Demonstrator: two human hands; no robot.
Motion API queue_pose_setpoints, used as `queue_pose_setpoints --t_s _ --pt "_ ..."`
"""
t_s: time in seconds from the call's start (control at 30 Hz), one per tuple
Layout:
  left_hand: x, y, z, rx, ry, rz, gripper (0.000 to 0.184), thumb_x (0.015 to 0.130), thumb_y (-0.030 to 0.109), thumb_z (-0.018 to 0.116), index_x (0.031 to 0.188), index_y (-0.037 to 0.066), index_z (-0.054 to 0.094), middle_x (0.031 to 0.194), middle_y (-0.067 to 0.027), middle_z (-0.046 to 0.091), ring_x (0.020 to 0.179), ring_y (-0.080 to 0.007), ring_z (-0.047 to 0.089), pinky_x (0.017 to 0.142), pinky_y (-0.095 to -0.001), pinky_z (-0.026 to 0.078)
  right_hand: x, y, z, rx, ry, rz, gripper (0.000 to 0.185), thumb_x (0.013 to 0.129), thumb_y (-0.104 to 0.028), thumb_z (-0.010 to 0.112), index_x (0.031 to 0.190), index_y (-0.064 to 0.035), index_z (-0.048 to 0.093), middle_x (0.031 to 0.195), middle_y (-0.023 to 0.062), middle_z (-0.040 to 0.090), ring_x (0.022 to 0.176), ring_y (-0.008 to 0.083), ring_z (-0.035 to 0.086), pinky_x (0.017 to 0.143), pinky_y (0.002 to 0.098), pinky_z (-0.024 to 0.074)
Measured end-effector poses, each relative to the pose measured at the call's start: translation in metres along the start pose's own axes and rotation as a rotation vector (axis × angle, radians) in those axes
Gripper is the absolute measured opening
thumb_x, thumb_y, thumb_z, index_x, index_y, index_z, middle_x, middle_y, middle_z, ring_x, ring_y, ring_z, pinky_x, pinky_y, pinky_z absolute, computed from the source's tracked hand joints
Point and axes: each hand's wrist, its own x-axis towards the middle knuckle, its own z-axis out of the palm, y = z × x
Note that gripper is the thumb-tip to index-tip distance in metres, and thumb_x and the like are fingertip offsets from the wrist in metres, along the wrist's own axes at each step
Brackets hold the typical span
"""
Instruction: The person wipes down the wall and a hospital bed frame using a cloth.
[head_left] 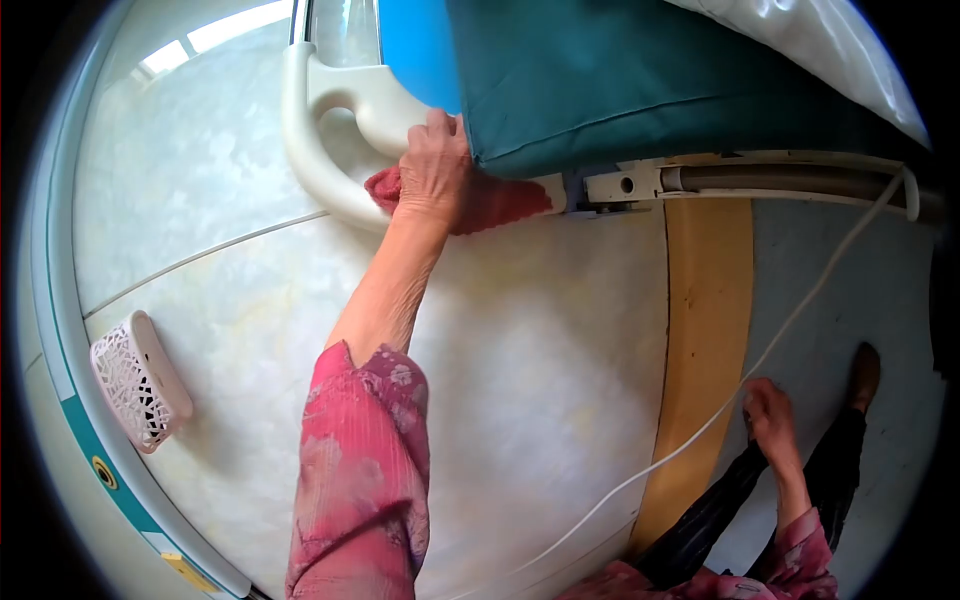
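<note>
My left hand (436,170) reaches up to the pale end board (372,108) of a bed, its fingers bent over at the corner of the green mattress cover (600,90). A red cloth (505,203) is bunched under this hand and sticks out on both sides, lying along the board's lower edge. The fingertips are partly hidden. My right hand (769,415) hangs low at the right, over my dark trousers, with its fingers curled in. Whether it holds anything is hidden. A thin white cord (690,440) passes just beside it.
Beside the mattress runs a metal bed rail (780,181), and the cord hangs from its end. White shiny fabric (815,45) lies at the top right. A pink lattice basket (135,385) is fixed at the left. A yellow-brown strip (700,330) crosses the floor.
</note>
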Motion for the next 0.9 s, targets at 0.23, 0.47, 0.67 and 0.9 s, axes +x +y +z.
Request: queue_pose_setpoints --t_s 0.23,0.47,0.67,0.9 --pt "-0.029 0.013 -0.011 -0.062 -0.049 -0.203 0.014 0.084 0.021 0.056 0.086 0.007 0.057 0.077 -0.0122 0.06 0.069 -0.0314 0.065 0.067 -0.0408 0.053 -0.004 0.005 0.006 -0.024 -0.007 -0.073 0.018 0.087 -0.006 0.052 0.104 -0.0009 0.058 0.071 0.0077 0.05 0.067 0.0172 0.049 0.065 0.0307 0.0424" --pt "-0.03 0.007 -0.027 0.09 -0.234 -0.038 0.04 0.086 0.045 0.06 0.077 0.006 0.059 0.071 -0.0144 0.065 0.069 -0.0319 0.066 0.071 -0.0442 0.047 -0.003 -0.01 0.001 -0.014 0.009 -0.034 0.017 0.089 -0.01 0.053 0.101 -0.0003 0.059 0.073 0.0055 0.05 0.068 0.016 0.049 0.065 0.0298 0.042" --pt "0.001 -0.005 -0.046 -0.065 -0.683 -0.142 0.065 0.09 0.06 0.044 0.091 -0.002 0.065 0.085 -0.0237 0.067 0.082 -0.0407 0.065 0.078 -0.0476 0.05 -0.009 -0.002 0.0 0.052 0.066 -0.093 0.018 0.089 -0.011 0.053 0.102 -0.0003 0.058 0.073 0.0058 0.048 0.068 0.0159 0.047 0.065 0.0297 0.041" --pt "0.014 -0.032 -0.027 -0.292 -0.754 -0.104 0.061 0.09 0.059 0.039 0.101 0.004 0.064 0.092 -0.0214 0.067 0.092 -0.041 0.061 0.078 -0.0465 0.048 -0.014 -0.002 -0.01 0.137 0.129 -0.1 0.019 0.089 -0.014 0.054 0.102 0.0 0.058 0.072 0.006 0.046 0.068 0.015 0.046 0.064 0.0292 0.0392"
